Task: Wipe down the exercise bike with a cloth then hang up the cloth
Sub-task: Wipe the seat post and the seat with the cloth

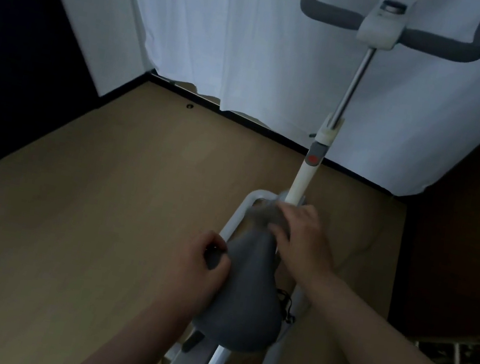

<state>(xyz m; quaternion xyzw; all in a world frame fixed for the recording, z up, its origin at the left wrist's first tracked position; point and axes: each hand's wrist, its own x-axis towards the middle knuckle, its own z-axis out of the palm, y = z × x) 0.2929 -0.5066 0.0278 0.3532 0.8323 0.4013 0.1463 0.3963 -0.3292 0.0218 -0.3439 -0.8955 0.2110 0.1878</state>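
A white exercise bike (304,176) stands on the wooden floor, its grey handlebars (330,14) at the top and its grey saddle (241,296) below me. My right hand (302,240) holds a grey cloth (265,214), blurred with motion, against the saddle's nose near the base of the white post. My left hand (202,267) grips the left edge of the saddle with curled fingers.
White curtains (256,41) hang behind the bike down to the floor. A dark wall or door (13,64) is on the left, dark furniture (479,222) on the right. Open wooden floor (83,219) lies to the left of the bike.
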